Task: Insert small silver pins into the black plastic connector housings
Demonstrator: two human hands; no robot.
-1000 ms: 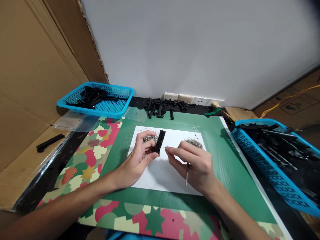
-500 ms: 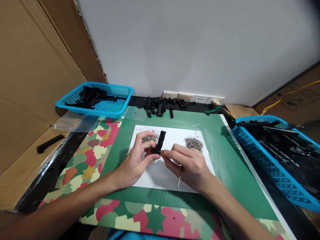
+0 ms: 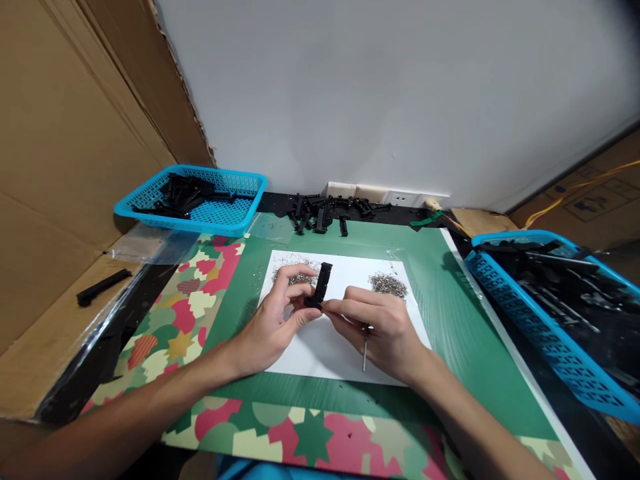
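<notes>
Between the thumb and fingers of my left hand point(image 3: 277, 320) a black plastic part point(image 3: 324, 283) is held upright, over a white sheet point(image 3: 320, 347). My right hand point(image 3: 383, 330) is closed around a thin metal tool point(image 3: 365, 350), whose shaft points down below the palm. Its thumb and index fingertips meet the lower end of the black part; anything small pinched there is hidden. Behind my left hand lies a pile of small metal pieces point(image 3: 295, 265), and a second metal pile point(image 3: 389, 285) sits beyond my right hand.
A blue basket point(image 3: 240, 227) with black parts stands at back left, another blue basket point(image 3: 550, 343) at right. Loose black parts point(image 3: 320, 217) lie along the wall by the sockets point(image 3: 400, 198). One black part point(image 3: 104, 287) rests on cardboard at left.
The metal tool in my right hand has swung slightly to the right and now hangs more upright. Both hands and the black part are otherwise nearly where they were.
</notes>
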